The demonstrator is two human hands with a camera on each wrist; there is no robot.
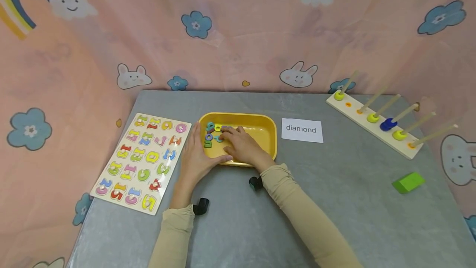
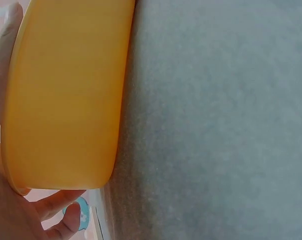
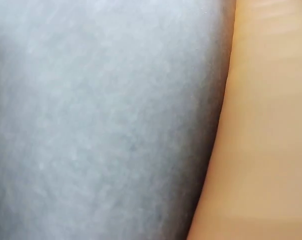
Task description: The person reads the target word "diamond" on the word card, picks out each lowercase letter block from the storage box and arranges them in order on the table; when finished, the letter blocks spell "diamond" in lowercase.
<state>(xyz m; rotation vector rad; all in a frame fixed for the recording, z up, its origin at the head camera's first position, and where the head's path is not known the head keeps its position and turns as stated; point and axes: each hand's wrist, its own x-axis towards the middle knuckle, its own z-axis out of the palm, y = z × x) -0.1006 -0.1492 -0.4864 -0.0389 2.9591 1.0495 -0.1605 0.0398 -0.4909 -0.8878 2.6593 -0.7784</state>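
A yellow tray [image 1: 265, 135] sits on the grey table, with several small coloured letters [image 1: 209, 137] gathered at its left end. My left hand [image 1: 196, 156] holds the tray's near left corner, thumb along the front rim and fingers along the left side. In the left wrist view the left hand [image 2: 10, 207] wraps the corner of the tray [image 2: 65, 100]. My right hand [image 1: 243, 146] reaches over the front rim into the tray, its fingers bent down at the letters. The right wrist view has only the table and the tray's outer wall [image 3: 266, 125].
A white card [image 1: 302, 130] reading "diamond" lies right of the tray. To the left is a number puzzle board [image 1: 141, 162] with coloured pieces. A peg board [image 1: 372, 123] with yellow and blue beads stands at the back right, a green block [image 1: 408, 183] nearer.
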